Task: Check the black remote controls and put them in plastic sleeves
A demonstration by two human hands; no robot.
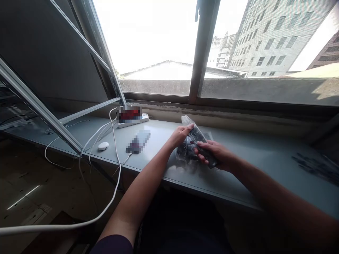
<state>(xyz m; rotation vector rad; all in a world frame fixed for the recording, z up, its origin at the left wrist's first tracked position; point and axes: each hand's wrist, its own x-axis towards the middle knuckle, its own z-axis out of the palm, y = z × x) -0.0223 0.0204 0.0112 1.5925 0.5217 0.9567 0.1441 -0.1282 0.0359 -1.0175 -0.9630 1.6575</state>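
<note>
Over the shelf top, both hands hold a clear plastic bag [197,132] with something dark inside. My left hand [180,135] pinches the bag near its upper end, fingers closed. Wrapped round the lower part is my right hand [214,153], its thumb on top. The bag slants from upper left to lower right. Beneath it lies another clear bag [182,153] of dark pieces, partly hidden by the hands; I cannot make out what the pieces are.
A grey shelf top [254,158] runs below the window. To the left are a blurred-out phone [138,141] on a cable, a round white object [103,146], a white power strip [134,120] and loose white cables [116,141]. Dark items [315,167] lie far right. Metal struts [39,106] slant at left.
</note>
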